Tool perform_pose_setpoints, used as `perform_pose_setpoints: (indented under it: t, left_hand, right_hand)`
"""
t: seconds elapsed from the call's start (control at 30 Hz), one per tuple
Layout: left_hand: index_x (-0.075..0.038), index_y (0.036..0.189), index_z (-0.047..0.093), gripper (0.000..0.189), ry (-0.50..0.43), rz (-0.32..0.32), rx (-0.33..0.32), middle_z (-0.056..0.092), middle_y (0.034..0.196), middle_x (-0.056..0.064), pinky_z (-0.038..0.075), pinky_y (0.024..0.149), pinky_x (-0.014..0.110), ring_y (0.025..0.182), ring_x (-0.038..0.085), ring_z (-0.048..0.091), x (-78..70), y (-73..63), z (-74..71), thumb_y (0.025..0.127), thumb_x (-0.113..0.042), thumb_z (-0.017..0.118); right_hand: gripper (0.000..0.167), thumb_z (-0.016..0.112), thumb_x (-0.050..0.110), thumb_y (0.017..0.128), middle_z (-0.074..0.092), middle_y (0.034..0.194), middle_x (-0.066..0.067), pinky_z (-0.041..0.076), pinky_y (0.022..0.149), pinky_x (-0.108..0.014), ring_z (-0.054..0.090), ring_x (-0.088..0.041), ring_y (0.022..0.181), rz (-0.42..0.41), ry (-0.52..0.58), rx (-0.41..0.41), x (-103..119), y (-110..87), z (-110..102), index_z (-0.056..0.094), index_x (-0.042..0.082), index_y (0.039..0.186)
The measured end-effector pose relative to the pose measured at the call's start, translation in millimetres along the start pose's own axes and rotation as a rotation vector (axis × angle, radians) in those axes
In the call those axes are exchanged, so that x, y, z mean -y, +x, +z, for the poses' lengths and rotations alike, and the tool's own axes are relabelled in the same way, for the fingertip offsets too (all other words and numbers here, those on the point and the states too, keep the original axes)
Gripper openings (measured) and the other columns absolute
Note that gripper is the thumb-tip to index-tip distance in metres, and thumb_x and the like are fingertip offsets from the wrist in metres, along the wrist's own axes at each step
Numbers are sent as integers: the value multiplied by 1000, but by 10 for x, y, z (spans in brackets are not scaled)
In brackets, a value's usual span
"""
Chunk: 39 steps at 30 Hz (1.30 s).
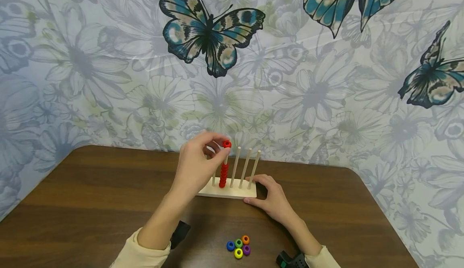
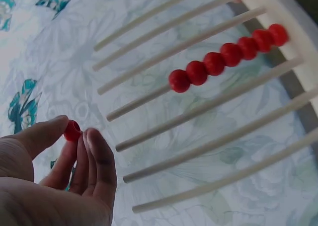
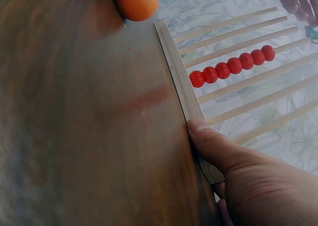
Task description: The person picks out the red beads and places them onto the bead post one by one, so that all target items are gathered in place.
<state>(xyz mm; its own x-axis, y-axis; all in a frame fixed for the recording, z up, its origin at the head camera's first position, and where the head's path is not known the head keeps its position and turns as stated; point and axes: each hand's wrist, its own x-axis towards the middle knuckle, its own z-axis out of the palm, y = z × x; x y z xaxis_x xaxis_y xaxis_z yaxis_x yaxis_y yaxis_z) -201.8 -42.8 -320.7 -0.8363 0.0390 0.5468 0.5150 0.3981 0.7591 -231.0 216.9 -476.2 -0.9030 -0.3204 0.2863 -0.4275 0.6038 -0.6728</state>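
Observation:
My left hand [image 1: 197, 163] pinches a red bead [image 2: 72, 131] between thumb and fingers, up by the peg tops. In the left wrist view that bead is apart from the tip of the peg bearing a stack of red beads [image 2: 231, 54]. The peg rack [image 1: 221, 193] has a pale wooden base with a row of upright thin pegs; my left hand hides some of them in the head view. At the base's right end, my right hand [image 1: 272, 199] grips the wood, its thumb [image 3: 213, 141] along the near edge and its fingers behind.
Nearer on the brown table [image 1: 98, 203] lies a small cluster of loose beads: blue [image 1: 230, 246], green [image 1: 238, 243], orange [image 1: 245, 239], purple [image 1: 246, 250] and yellow [image 1: 238, 253]. A butterfly-patterned wall covering [image 1: 315, 94] stands right behind the table's far edge.

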Motion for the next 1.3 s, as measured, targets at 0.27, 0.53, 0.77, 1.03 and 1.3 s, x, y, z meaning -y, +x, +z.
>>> perform_pose_setpoints:
  t: [0.27,0.53,0.77,1.03,1.3]
  left_hand:
    - [-12,102,80,15,77,53,-65,72,93,2,56,65,27,72,13,65,-7,70,120,88,-8,84]
    - [-12,98,80,12,231,52,-92,69,88,0,45,61,31,60,11,54,64,26,197,87,-9,84]
    - [-9,101,81,13,273,62,-116,71,90,1,43,58,30,58,10,50,61,17,207,88,-8,83]
    - [-9,114,79,26,237,60,-114,71,103,3,46,57,28,57,8,52,67,22,192,91,-19,85]
    - [-10,106,81,16,177,197,-190,72,98,2,48,55,26,59,9,55,211,12,45,95,-22,80]
  right_hand:
    - [55,91,42,82,68,131,10,47,110,-53,59,-17,127,-4,1,2,14,3,-6,71,28,131]
    - [55,92,40,81,69,131,9,46,111,-53,59,-17,127,1,8,3,18,-2,7,71,29,131]
    - [54,91,42,81,68,130,12,46,111,-53,58,-16,128,-2,8,-1,17,-3,1,71,32,130]
    - [55,92,39,81,69,132,9,46,111,-54,58,-18,128,4,13,-3,10,-16,-16,70,32,131]
    - [57,92,41,81,68,134,9,46,112,-54,57,-17,129,18,1,17,6,-8,-9,70,30,133]
